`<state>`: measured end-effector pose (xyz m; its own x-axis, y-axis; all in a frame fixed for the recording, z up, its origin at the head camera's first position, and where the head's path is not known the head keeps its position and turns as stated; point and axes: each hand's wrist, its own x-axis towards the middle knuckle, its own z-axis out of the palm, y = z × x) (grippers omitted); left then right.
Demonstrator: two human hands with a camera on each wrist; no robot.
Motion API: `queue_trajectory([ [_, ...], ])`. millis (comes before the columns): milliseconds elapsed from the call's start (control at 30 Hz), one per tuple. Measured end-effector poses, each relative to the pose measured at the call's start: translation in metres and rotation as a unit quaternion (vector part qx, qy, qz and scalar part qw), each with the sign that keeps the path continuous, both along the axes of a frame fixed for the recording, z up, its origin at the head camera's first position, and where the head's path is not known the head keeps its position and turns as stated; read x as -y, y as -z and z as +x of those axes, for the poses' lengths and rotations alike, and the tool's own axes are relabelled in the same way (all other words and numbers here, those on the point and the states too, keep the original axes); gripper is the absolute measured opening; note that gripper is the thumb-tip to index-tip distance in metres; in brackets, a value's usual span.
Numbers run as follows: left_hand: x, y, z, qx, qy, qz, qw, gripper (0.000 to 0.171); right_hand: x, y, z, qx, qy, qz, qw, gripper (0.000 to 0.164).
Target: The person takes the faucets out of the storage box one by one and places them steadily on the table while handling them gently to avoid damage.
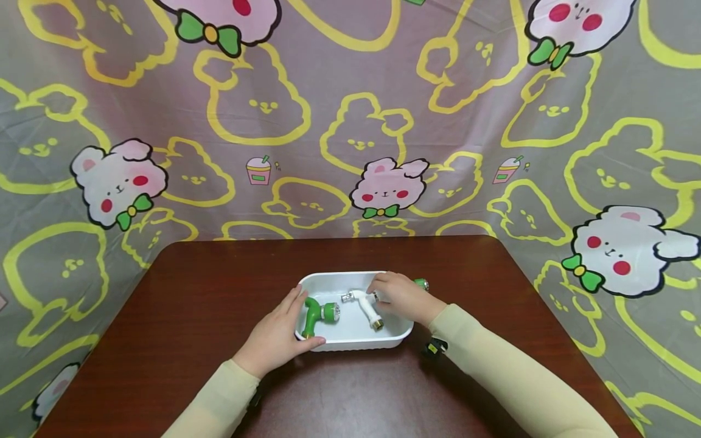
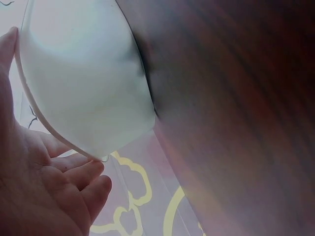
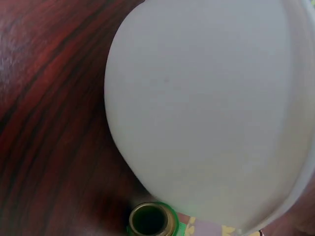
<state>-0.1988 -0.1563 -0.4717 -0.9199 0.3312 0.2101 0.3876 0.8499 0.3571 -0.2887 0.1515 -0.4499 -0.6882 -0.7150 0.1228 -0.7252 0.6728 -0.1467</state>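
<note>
In the head view, a white plastic basin stands on the table. A green tap with a silver-tipped knob lies inside at its left end. Near the middle lies a white tap with a brass threaded end. My right hand reaches over the right rim, its curled fingers pinching the white tap at its knob side, which they partly cover. At the left rim rests my left hand, thumb at the front edge and fingers spread along the side. The left wrist view shows those fingers along the basin's rim.
Another green tap lies outside the basin, mostly hidden behind my right hand; its brass opening shows in the right wrist view. A dark brown table carries everything. Patterned cloth hangs around its back and sides.
</note>
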Motion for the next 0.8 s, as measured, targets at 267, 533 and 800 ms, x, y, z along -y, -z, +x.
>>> queue_trajectory([
  [267,-0.0001,0.0004,0.0002,0.003,0.000,-0.004,1.0000,0.107,-0.0012,0.0055,-0.0053,-0.013,0.007,0.014,1.000,0.027],
  [533,0.0004,0.0004,-0.0007,0.006,-0.001,-0.006,1.0000,0.106,0.0018,0.0063,-0.0063,-0.023,0.028,0.047,0.998,0.033],
  [800,0.0005,0.0007,-0.0004,0.007,-0.001,-0.006,1.0000,0.108,0.0042,0.0060,-0.0052,-0.021,0.039,0.061,0.997,0.035],
])
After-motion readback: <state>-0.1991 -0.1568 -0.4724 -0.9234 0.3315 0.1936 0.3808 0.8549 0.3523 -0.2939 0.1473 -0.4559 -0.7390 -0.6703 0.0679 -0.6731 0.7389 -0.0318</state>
